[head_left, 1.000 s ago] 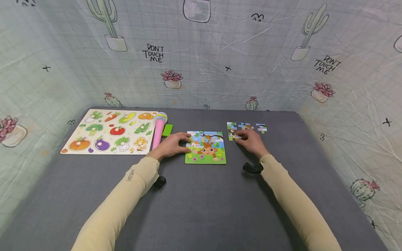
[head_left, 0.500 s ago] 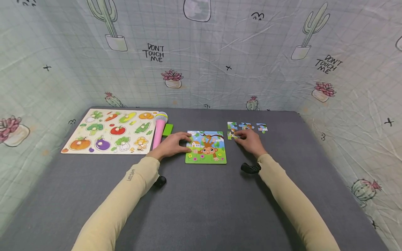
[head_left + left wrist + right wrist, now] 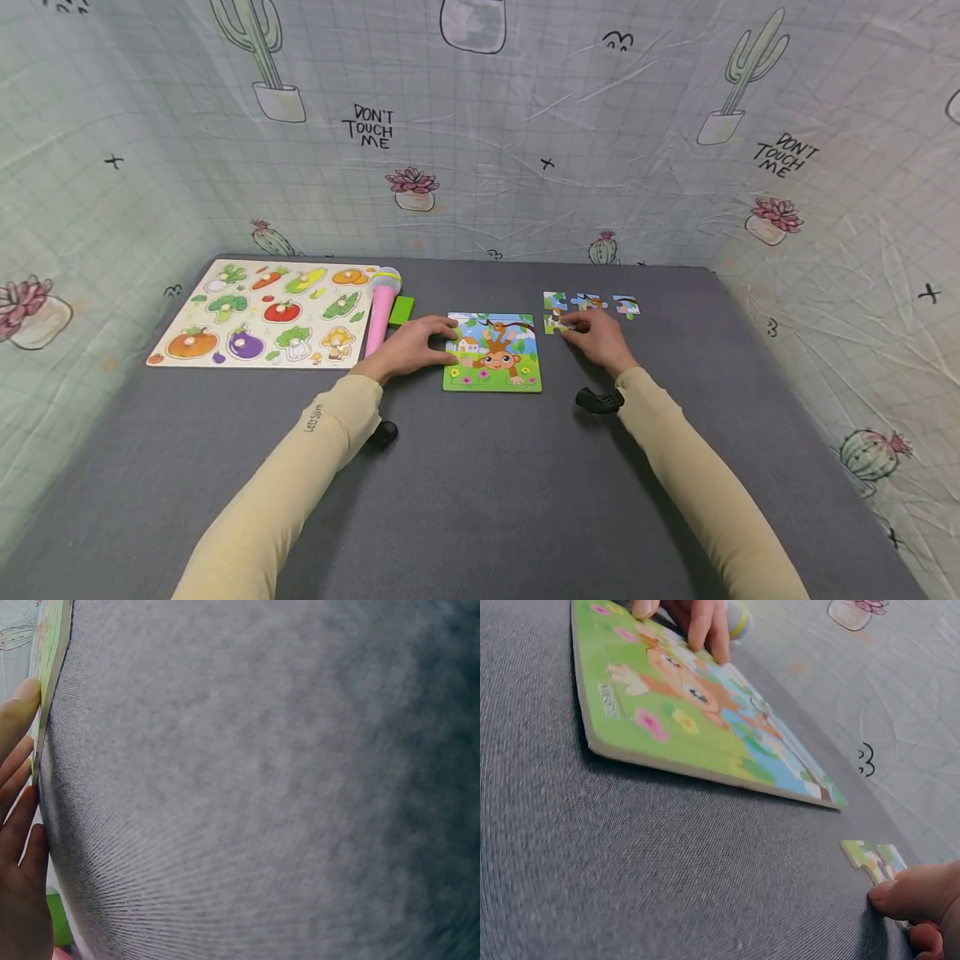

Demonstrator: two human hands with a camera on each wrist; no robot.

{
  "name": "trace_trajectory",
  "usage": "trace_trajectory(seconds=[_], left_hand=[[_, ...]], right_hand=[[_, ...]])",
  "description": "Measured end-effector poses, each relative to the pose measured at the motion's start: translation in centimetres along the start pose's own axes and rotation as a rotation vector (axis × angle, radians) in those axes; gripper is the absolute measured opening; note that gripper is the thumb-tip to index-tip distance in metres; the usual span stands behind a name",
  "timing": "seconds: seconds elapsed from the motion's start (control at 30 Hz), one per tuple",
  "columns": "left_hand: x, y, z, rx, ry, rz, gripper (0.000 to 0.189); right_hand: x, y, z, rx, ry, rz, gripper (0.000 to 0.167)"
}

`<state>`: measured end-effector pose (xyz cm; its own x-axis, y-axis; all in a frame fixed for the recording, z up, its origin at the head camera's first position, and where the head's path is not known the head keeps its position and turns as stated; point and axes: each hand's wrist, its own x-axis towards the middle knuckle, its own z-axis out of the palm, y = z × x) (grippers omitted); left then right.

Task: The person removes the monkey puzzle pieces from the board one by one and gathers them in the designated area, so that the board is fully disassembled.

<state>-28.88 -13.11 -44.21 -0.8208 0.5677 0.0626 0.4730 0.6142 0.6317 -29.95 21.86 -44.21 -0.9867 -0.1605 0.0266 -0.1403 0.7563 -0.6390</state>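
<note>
A square jigsaw puzzle board (image 3: 496, 353) with a cartoon monkey lies at the middle of the table. My left hand (image 3: 408, 347) rests on its left side, thumb and fingertips touching the picture. To the right of the board, my right hand (image 3: 602, 337) pinches a small jigsaw puzzle piece (image 3: 553, 323) at its right edge, between thumb and fingers. The hand partly covers that piece. Close behind lie more pieces: one puzzle piece (image 3: 554, 299) just above it, another piece (image 3: 585, 301) beyond the fingers, and a third (image 3: 625, 306) farther right.
On the left lies a wooden vegetable peg puzzle (image 3: 262, 313). Next to it are a pink toy microphone (image 3: 380, 308) and a green block (image 3: 401, 312), close behind my left hand. A printed cloth wall (image 3: 480, 133) surrounds the grey table (image 3: 480, 500).
Over the first half second my right hand shifted slightly left and up with the piece; since then it has stayed still. My left hand keeps its place on the board.
</note>
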Motion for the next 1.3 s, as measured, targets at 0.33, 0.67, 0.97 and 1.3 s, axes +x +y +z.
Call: trace_trajectory(seconds=[0.33, 0.67, 0.97, 1.3], left_hand=[[0.1, 0.1, -0.1, 0.010, -0.005, -0.012, 0.044], [0.3, -0.3, 0.3, -0.024, 0.005, -0.028, 0.044], [0.0, -0.2, 0.4, -0.046, 0.010, -0.030, 0.043], [-0.1, 0.1, 0.1, -0.035, 0.005, -0.043, 0.042]], right_hand=[[-0.2, -3.5, 0.6, 0.192, -0.083, 0.065, 0.034], [-1.3, -7.5, 3.6, 0.272, -0.221, 0.001, 0.034], [-1.7, -7.4, 4.9, 0.284, -0.194, 0.017, 0.029], [-1.8, -7.5, 5.1, 0.254, -0.218, -0.028, 0.036]])
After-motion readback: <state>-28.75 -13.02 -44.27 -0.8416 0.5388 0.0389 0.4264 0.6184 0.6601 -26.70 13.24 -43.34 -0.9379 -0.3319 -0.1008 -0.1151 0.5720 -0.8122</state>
